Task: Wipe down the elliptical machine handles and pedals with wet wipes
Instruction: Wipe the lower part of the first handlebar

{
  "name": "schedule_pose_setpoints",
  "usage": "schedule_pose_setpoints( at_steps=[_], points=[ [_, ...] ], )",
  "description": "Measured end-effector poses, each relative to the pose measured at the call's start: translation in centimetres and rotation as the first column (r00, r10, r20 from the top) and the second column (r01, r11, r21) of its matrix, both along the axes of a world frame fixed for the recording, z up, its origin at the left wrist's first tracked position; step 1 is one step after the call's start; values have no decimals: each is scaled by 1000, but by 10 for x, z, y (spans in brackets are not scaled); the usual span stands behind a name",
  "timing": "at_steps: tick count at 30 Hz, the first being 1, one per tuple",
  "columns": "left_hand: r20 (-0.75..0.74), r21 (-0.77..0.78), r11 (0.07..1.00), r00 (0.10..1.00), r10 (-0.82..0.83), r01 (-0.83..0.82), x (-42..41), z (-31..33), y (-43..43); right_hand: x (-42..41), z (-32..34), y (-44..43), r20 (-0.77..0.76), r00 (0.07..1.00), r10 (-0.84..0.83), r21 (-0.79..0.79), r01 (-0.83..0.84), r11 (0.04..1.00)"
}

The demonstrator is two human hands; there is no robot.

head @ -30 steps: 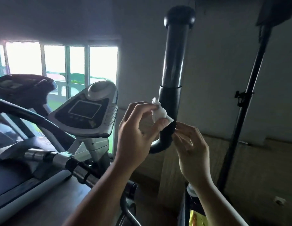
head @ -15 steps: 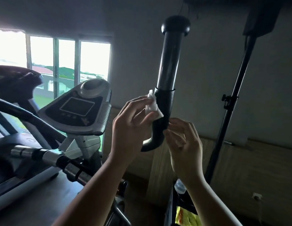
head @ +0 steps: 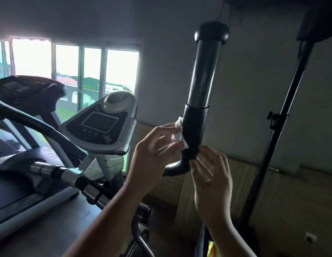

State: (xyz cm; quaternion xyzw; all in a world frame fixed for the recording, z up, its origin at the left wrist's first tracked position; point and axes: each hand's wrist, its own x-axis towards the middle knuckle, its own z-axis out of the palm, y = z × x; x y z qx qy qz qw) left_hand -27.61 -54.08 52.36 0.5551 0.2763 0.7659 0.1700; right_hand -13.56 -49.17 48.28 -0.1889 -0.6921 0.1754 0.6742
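A tall black handle [head: 202, 84] of the elliptical rises in the middle of the view, capped by a round knob and bending left at its lower end. My left hand [head: 154, 156] pinches a crumpled white wet wipe [head: 177, 135] against the left side of the handle's lower sleeve. On the handle's right side, just above the bend, the fingertips of my right hand [head: 211, 175] touch the handle. The pedals are out of view.
The grey console [head: 100, 127] with a dark screen stands left of the handle. A chrome and black bar [head: 69, 177] crosses low left. Behind it is a treadmill [head: 22, 93] by the window. A black stand pole [head: 278, 130] rises at right.
The handle and both hands have shifted in the picture as my head moved. The wipe stays pressed on the sleeve and my right fingers stay on the bend.
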Motion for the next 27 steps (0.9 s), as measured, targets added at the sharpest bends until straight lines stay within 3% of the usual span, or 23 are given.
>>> schedule_pose_setpoints(
  at_steps=[3,11,17,27],
  points=[
    [-61,-28,1000,998,-16,14,-7,-11,3,-4,-3,-3,-12,1000,-1,-17,1,1000],
    [-203,-82,986,966,-160,146,-30,-15,25,-16,-8,-1,-9,980,-197,14,197,980],
    [-359,-138,979,914,-189,148,-45,-24,44,-24,-7,-2,-56,954,-293,27,295,955],
    [-661,-258,960,745,-94,-108,-70,-56,112,-36,-13,-1,-81,898,-433,88,439,894]
  ],
)
